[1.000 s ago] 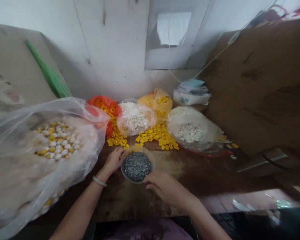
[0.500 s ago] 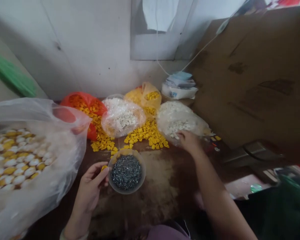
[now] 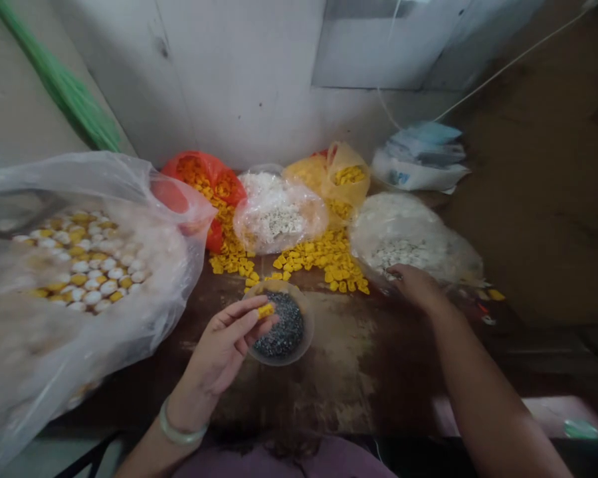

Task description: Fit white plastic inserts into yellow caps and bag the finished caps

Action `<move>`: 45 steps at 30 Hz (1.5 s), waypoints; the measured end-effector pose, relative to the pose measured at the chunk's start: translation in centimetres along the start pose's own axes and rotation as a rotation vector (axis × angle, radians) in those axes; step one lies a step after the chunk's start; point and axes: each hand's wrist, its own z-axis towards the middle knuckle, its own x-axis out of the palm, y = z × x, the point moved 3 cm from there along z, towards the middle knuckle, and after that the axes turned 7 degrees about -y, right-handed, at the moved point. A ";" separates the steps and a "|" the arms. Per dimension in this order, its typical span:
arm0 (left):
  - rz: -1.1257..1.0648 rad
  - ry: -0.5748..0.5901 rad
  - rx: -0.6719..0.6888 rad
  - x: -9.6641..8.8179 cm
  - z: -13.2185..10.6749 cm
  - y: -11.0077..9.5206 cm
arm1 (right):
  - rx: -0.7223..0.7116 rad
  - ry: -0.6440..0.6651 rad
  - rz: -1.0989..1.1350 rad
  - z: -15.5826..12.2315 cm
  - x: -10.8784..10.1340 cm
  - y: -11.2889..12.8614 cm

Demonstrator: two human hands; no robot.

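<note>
My left hand (image 3: 225, 345) pinches a small yellow plastic piece (image 3: 266, 310) over a clear round bowl (image 3: 299, 312) of tiny dark grey bits. My right hand (image 3: 414, 285) reaches right to the near edge of a clear bag of small white pieces (image 3: 408, 239); its fingers are curled there and what they hold is hidden. A loose heap of yellow pieces (image 3: 319, 259) lies on the brown table just beyond the bowl.
A big clear bag (image 3: 80, 265) of joined yellow-and-white parts fills the left. At the back stand an orange bag (image 3: 204, 182), a clear bag of white bits (image 3: 279, 212) and a yellow bag (image 3: 343, 179). Folded packets (image 3: 421, 159) lie far right. Cardboard (image 3: 553, 166) walls the right side.
My left hand lifted the yellow piece from beside the bowl to over it. My right hand left the bowl's rim a second ago and stays at the white-piece bag. The camera tilted down.
</note>
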 end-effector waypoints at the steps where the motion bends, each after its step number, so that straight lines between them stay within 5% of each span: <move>1: -0.018 -0.008 -0.012 0.1 -0.1 0.0 | 0.001 -0.015 0.000 0.0 -0.2 -0.1; 7: -0.067 -0.075 -0.051 0.1 -0.1 0.3 | -0.010 -0.103 0.017 -0.5 -1.2 0.5; 11: -0.036 -0.112 0.004 -0.7 0.1 0.5 | -0.085 -0.190 0.066 -1.4 -1.7 3.5; 15: -0.003 -0.154 0.063 -1.3 0.2 0.5 | -0.355 -0.211 0.292 -4.0 -2.9 10.2; 18: 0.038 -0.167 0.063 -1.5 0.1 0.6 | -0.660 -0.015 0.465 -7.0 -3.3 16.7; 23: 0.018 -0.086 -0.007 -1.6 -0.2 1.0 | -0.884 0.201 0.148 -10.9 -0.9 24.2; 28: -0.041 -0.075 -0.015 -2.4 -0.4 1.0 | -0.856 0.244 0.072 -11.0 1.1 25.6; 33: -0.088 -0.146 -0.020 -2.6 -0.1 0.8 | -0.789 0.232 0.171 -10.4 0.0 25.6; 39: -0.183 -0.166 -0.017 -1.8 0.3 1.3 | -0.662 -0.026 0.748 -11.8 -4.9 27.0; 45: -0.164 -0.164 -0.018 -1.1 0.1 1.7 | -0.652 -0.256 0.776 -13.1 -6.0 28.2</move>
